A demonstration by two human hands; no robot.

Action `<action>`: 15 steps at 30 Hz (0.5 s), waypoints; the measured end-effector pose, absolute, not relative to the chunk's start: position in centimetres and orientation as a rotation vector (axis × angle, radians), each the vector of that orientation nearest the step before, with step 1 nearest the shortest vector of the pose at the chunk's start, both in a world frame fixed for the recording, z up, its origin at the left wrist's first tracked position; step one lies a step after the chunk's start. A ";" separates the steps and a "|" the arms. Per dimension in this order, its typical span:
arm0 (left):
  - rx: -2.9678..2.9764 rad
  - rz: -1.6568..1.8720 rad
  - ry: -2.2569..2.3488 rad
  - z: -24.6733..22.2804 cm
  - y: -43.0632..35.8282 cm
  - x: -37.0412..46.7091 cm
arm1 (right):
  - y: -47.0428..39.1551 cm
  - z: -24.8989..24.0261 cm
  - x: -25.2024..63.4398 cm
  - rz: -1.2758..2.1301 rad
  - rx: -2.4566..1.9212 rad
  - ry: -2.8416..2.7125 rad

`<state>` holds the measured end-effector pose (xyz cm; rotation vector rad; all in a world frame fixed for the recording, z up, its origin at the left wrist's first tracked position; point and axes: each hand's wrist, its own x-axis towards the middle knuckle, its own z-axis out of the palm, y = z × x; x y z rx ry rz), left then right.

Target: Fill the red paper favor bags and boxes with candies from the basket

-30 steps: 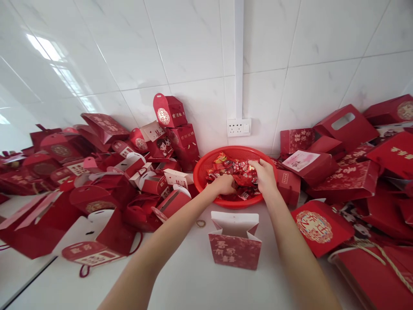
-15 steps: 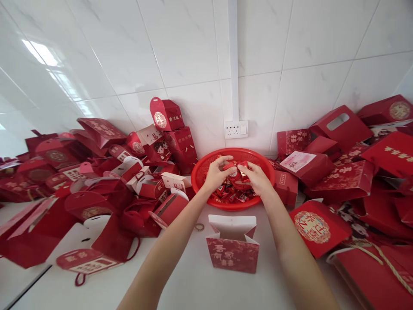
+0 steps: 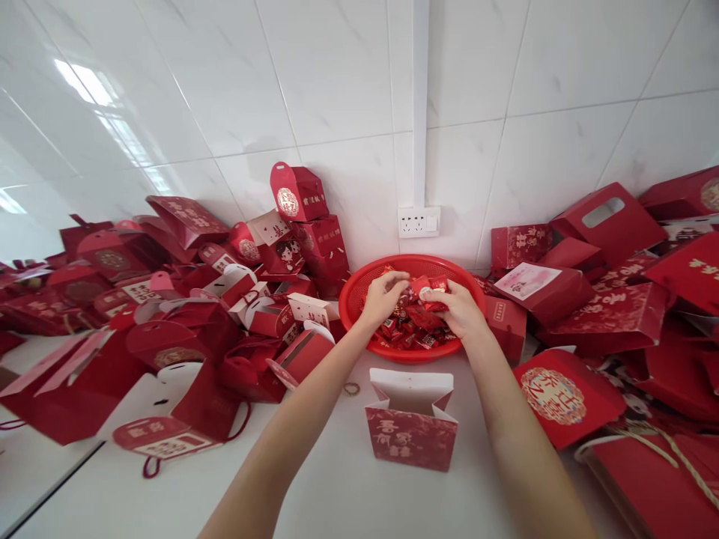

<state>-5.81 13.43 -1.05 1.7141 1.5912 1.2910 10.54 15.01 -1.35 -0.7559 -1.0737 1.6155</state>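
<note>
A red plastic basket [image 3: 353, 288] against the wall holds many small red wrapped candies [image 3: 410, 327]. Over its left part, my left hand [image 3: 385, 296] has its fingers apart, with nothing seen between them. My right hand [image 3: 456, 305], over the basket's right part, is closed on red wrapped candies [image 3: 431, 290]. Between my forearms, an open red paper gift box [image 3: 413, 438] stands upright on the white table, its white flap raised at the back. Its inside shows only in part.
Many red gift boxes [image 3: 168, 337] are heaped on the left, some stacked against the wall. More red boxes [image 3: 607, 314] lie on the right. A small ring [image 3: 351, 388] lies left of the open box. A wall socket [image 3: 419, 222] is behind the basket.
My left hand has come away from the candies at my right hand and opened. My right hand still holds candies. The whole view has shifted slightly.
</note>
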 end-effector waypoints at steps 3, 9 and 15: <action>1.794 0.983 1.700 -1.4 13.4 -6.3 | 15.5 -1.5 10.6 1.587 -0.744 -1.038; 2.020 0.402 1.779 -1.9 13.0 -7.2 | 15.6 -1.5 10.7 1.561 -0.739 -0.994; 2.119 0.219 1.956 -1.1 13.7 -8.8 | 15.6 -1.4 10.7 1.555 -0.743 -1.001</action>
